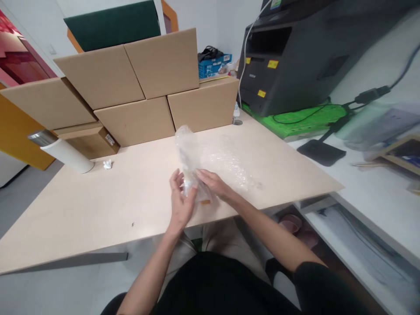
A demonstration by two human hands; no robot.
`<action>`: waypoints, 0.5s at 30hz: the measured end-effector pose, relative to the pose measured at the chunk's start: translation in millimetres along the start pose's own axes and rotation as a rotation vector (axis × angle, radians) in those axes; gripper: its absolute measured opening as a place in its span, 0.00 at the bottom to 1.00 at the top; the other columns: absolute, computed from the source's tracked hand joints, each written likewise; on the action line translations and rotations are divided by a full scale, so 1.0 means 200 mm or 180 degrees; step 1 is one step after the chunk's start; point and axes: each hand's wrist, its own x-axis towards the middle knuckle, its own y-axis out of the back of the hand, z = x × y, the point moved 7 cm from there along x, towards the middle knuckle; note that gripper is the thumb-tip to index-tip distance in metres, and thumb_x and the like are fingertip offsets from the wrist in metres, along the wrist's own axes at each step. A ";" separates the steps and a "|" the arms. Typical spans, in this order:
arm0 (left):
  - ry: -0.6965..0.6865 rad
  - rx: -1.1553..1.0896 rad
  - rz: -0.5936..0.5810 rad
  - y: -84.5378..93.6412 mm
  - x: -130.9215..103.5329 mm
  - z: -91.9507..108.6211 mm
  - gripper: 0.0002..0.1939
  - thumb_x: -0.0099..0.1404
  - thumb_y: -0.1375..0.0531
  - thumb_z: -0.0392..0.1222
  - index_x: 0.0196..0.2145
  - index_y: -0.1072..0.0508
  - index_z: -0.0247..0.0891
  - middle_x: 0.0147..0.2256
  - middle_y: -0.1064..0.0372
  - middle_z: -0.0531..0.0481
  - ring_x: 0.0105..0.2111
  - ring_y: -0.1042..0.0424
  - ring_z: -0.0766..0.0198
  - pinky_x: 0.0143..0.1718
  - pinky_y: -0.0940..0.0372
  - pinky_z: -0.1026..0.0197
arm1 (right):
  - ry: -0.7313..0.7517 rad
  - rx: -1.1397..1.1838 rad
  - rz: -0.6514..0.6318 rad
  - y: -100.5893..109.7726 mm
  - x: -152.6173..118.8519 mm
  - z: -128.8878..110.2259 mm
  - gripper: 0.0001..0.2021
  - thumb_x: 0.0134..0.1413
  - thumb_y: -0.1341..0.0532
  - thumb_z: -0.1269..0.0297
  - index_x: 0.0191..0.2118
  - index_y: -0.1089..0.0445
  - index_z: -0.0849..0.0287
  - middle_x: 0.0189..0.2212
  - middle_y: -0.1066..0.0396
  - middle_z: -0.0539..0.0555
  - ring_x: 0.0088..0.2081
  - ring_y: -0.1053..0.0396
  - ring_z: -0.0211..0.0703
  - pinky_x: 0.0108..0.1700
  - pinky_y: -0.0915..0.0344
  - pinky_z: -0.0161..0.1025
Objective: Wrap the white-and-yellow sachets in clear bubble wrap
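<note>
A clear plastic bag (186, 146) is between my two hands near the table's front edge, its upper part standing up and away from me. My left hand (181, 199) curls round its lower left side, thumb towards the middle. From the right, my right hand (213, 181) pinches the plastic, fingers closed. Something pale shows through the bag between the hands, too blurred to name. Just below them is a small orange piece (205, 201); I cannot tell whether it is inside the plastic. Crumpled clear plastic wrap (232, 168) lies flat to the right of the bag.
Several cardboard boxes (134, 122) line the table's (98, 201) back edge. A white bottle (70, 155) and a crumpled white scrap (107, 164) are at left. A large black printer (288, 61) and a black stand (321, 152) are at right.
</note>
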 end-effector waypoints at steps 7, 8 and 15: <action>-0.1004 0.0888 -0.1235 -0.43 0.01 0.16 0.36 0.72 0.65 0.62 0.67 0.46 0.38 0.68 0.51 0.40 0.68 0.53 0.48 0.66 0.55 0.41 | -0.0351 0.0433 0.0575 0.38 -0.09 0.09 0.21 0.51 0.38 0.46 0.42 0.24 0.59 0.36 0.23 0.54 0.34 0.28 0.43 0.36 0.34 0.38; -0.0998 0.1161 -0.1408 -0.48 0.01 0.15 0.35 0.73 0.65 0.62 0.68 0.45 0.40 0.69 0.52 0.43 0.69 0.55 0.47 0.66 0.56 0.40 | -0.0309 0.0218 0.0689 0.45 -0.11 0.09 0.20 0.50 0.37 0.48 0.42 0.24 0.58 0.35 0.23 0.53 0.33 0.28 0.43 0.36 0.34 0.38; -0.0846 0.2526 -0.1977 -0.72 -0.04 0.07 0.33 0.72 0.56 0.59 0.67 0.42 0.38 0.70 0.56 0.42 0.70 0.59 0.42 0.67 0.60 0.38 | -0.0046 -0.2319 0.1708 0.76 -0.13 0.03 0.17 0.57 0.43 0.60 0.47 0.26 0.62 0.49 0.25 0.63 0.50 0.29 0.55 0.54 0.36 0.48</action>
